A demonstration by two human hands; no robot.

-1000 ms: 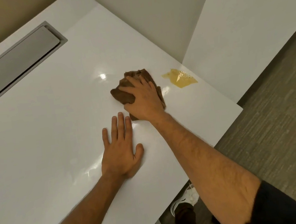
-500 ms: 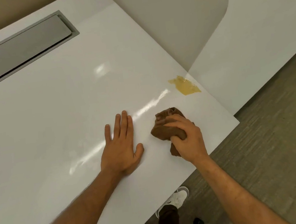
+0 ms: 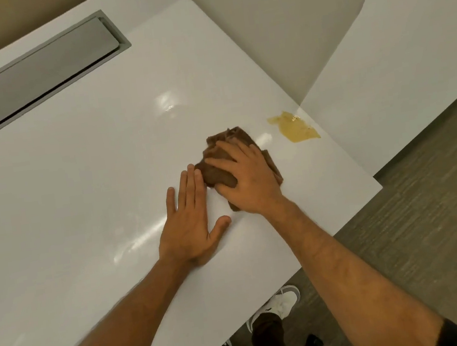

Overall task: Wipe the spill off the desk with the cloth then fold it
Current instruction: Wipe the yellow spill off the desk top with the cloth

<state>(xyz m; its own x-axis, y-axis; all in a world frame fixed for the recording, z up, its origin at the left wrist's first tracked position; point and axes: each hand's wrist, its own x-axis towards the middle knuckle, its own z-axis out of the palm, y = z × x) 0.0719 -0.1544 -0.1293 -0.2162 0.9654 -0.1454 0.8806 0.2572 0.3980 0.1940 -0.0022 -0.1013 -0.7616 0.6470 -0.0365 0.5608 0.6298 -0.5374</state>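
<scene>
A crumpled brown cloth lies on the glossy white desk. My right hand presses down on it with spread, nearly straight fingers and covers most of it. A yellow spill sits a short way to the right of the cloth, near the desk's right edge, apart from the cloth. My left hand rests flat on the desk just left of the cloth, its fingertips almost at the cloth's edge.
A grey recessed cable tray with a lid runs along the back left of the desk. A second white desk adjoins at the right. Grey floor and my shoes show below the desk's near edge.
My right hand slid the cloth from near the desk's front edge back up and left, close to my left hand's fingertips. The left hand stayed flat. The spill looks unchanged.
</scene>
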